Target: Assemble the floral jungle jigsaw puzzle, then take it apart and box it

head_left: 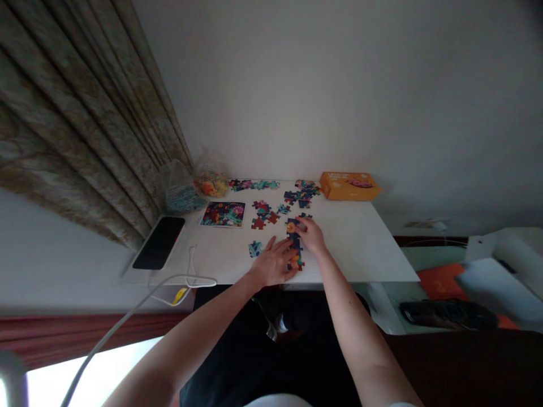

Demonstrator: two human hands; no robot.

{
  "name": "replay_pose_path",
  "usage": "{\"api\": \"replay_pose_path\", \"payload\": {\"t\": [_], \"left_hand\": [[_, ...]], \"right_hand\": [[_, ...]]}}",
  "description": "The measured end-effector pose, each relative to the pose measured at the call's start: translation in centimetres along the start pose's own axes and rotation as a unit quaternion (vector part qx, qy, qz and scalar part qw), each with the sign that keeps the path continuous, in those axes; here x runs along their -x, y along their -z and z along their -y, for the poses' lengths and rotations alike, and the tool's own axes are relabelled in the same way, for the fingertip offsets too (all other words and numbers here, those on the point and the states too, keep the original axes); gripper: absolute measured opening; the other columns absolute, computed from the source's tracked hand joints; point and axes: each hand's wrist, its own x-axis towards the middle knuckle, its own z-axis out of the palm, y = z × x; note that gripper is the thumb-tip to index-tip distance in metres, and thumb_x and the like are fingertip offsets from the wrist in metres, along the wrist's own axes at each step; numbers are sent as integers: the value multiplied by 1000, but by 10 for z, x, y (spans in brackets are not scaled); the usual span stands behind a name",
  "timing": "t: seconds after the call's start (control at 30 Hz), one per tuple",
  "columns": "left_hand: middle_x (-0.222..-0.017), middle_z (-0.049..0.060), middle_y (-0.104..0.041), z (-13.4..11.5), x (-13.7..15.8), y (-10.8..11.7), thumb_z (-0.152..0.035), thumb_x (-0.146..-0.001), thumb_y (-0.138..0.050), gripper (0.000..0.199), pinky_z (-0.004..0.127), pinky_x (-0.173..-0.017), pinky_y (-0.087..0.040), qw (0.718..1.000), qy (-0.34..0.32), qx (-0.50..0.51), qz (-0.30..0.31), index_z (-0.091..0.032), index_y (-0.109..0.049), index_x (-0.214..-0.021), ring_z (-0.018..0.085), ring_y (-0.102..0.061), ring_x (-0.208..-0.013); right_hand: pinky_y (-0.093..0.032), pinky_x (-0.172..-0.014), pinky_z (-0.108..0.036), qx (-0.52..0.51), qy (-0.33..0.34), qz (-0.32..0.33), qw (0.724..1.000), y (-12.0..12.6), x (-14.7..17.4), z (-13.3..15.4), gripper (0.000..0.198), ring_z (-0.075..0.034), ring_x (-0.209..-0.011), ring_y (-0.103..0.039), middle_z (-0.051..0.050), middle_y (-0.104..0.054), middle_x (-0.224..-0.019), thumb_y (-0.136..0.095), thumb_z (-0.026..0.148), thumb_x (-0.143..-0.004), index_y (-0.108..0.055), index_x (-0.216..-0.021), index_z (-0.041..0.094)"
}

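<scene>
A narrow strip of joined puzzle pieces (296,243), dark blue with orange patches, lies on the white table (352,249) near its front edge. My left hand (275,264) rests flat across the lower part of the strip, fingers spread, hiding some of it. At the strip's upper end my right hand (311,234) has its fingertips closed on a puzzle piece (291,227) with an orange patch. Left of the strip sits a loose blue-and-white puzzle piece (255,249). Just beyond my right hand lies a dark piece (305,215), partly hidden.
Further back are joined red pieces (262,210), a dark blue cluster (303,195) and a row of pieces (254,185). A picture card (223,214), a phone (159,243), two plastic bags of pieces (211,182) and a white cable (186,277) are at left. An orange box (350,186) stands back right.
</scene>
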Motion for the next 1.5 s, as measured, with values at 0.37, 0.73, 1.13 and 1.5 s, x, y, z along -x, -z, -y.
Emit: {"api": "replay_pose_path", "payload": {"t": [0.37,0.73,1.13,1.5], "left_hand": [[-153,15,-54,1,1,-3,-45,-94,-61,46,57,-127,-19,1000,1,6,-12,-21,-65,-133,29,-45,-146],[-154,14,-54,0,1,-2,-47,-98,-57,48,60,-129,-14,1000,26,8,-9,-22,-63,-139,28,-45,-147],[-153,14,-55,3,2,-7,-48,-99,-58,47,62,-128,-16,999,21,18,-42,-22,-62,-139,29,-47,-145],[-131,9,-65,39,-45,-6,-6,-86,-60,43,42,-107,-54,932,162,229,-228,-21,-63,-127,23,-63,-123]], "right_hand": [[-49,-103,-47,10,23,-23,999,4,7,13,21,-28,-115,-64,-8,-72,-121,-58,28,-94,-79,-96,27],[-31,-111,-56,237,-122,-70,961,5,9,23,53,-36,-138,-46,-16,-56,-151,-50,34,-98,-52,-149,20],[-49,-95,-44,67,-37,-157,985,1,8,5,42,-28,-102,-65,-17,-67,-121,-58,33,-89,-63,-127,17],[-52,-62,-30,-226,-75,-103,966,7,14,8,40,-19,-69,-70,-6,-74,-97,-72,55,-77,-68,-99,23]]}}
